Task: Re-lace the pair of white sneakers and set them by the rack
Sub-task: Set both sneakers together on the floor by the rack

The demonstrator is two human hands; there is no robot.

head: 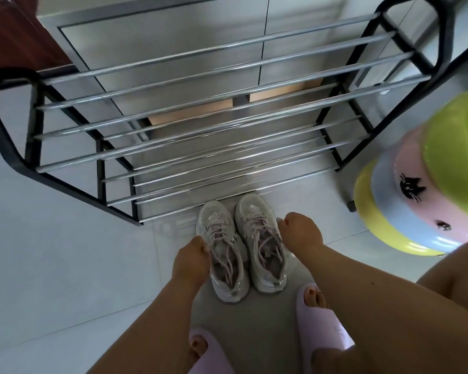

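Two white sneakers with pale pink laces stand side by side on the floor, toes pointing at the shoe rack (173,125). The left sneaker (223,255) sits a little nearer to me than the right sneaker (262,241). My left hand (189,259) grips the outer side of the left sneaker, fingers curled over its edge. My right hand (301,233) is against the outer side of the right sneaker with its fingers curled; the fingertips are hidden. The laces are threaded through both shoes.
The rack has black side frames and chrome bars, and stands against a grey cabinet (160,44). A stack of yellow, blue, pink and green plastic stools (422,201) stands at the right. My feet in pink slippers (324,319) are just behind the sneakers.
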